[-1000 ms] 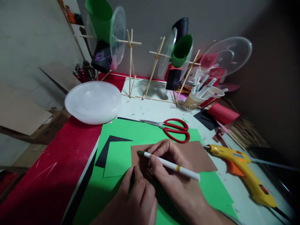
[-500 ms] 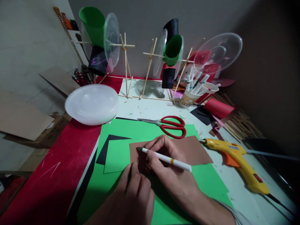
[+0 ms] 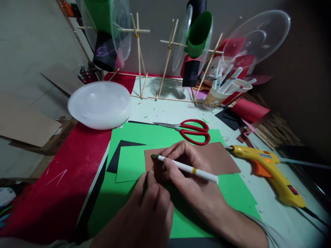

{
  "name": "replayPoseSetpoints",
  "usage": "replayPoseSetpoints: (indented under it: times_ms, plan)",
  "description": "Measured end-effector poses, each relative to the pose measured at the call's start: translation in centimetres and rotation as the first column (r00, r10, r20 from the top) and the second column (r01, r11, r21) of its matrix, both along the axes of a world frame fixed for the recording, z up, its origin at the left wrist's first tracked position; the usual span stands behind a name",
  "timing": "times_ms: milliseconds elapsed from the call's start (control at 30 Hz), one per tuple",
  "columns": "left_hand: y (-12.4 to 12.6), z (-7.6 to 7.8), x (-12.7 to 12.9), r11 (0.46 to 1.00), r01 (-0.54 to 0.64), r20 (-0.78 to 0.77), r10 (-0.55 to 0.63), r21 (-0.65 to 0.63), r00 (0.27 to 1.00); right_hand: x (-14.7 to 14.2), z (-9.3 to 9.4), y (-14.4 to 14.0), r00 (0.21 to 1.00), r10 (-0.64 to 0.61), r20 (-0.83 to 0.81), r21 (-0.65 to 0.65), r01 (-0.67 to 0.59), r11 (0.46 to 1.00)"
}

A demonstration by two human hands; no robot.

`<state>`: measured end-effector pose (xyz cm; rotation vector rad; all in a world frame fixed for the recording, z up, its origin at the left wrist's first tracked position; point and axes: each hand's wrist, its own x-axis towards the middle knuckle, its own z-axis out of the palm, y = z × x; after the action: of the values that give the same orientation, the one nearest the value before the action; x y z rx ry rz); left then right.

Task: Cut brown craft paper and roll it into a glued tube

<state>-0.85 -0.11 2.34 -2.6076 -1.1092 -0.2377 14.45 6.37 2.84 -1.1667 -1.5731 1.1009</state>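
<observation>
Pen [image 3: 188, 168] is gripped in the right hand [image 3: 192, 181], its green tip laid on the brown paper [image 3: 219, 160] at the surface's centre. The left hand [image 3: 147, 213], curled, is pressed onto the paper's near edge at 6 o'clock. Red scissors [image 3: 192, 132] are seen at 12 o'clock, a yellow glue gun [image 3: 269, 172] at 3 o'clock.

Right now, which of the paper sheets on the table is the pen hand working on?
The brown sheet, the topmost one. The right hand holds the white pen over it, unlike the green sheets and black sheet underneath.
</observation>
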Motion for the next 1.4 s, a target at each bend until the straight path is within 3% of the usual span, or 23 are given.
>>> replayPoseSetpoints:
  times_ms: [400, 833, 1400]
  plan:
    - [0.2, 1.5, -0.3, 0.998, 0.059, -0.018, -0.059, -0.035, 0.998, -0.1, -0.3, -0.3, 1.0, -0.01, -0.028, -0.02, 0.009, 1.0]
    - [0.2, 1.7, -0.2, 0.998, 0.061, -0.026, -0.061, -0.019, 0.998, -0.2, -0.1, -0.3, 0.999, -0.032, -0.021, 0.006, 0.032, 0.999]
    - [0.1, 1.1, 0.0, 0.999, 0.036, -0.065, -0.037, -0.012, 0.997, 0.1, -0.5, -0.2, 0.998, 0.042, 0.052, 0.063, -0.045, 0.997]
